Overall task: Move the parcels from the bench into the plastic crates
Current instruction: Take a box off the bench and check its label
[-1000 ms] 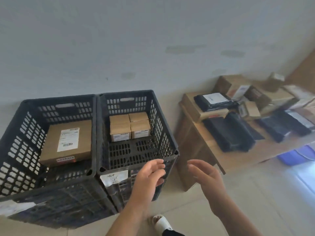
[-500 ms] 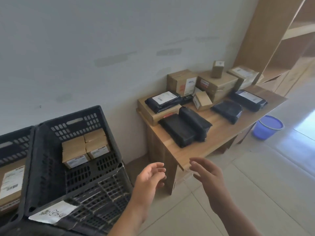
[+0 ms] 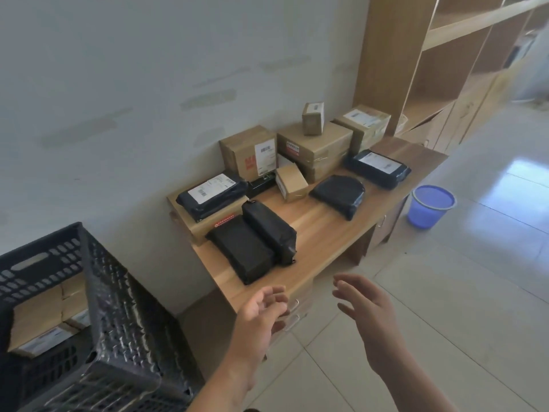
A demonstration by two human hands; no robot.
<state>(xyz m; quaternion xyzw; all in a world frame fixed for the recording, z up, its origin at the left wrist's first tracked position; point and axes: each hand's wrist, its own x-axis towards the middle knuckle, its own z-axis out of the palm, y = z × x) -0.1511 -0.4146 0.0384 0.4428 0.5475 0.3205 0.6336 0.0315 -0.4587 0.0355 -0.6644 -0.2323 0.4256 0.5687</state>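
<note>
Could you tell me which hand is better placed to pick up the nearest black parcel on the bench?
Probably the left. The left hand is open at the bench front edge, just below the nearest black parcel. The right hand, also open and empty, hangs over the floor further right.

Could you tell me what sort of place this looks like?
Probably a small parcel sorting or storage room: labelled cardboard boxes and black mailer bags lie on a wooden bench, a black crate stands beside it, and bare shelving lines the wall.
</note>
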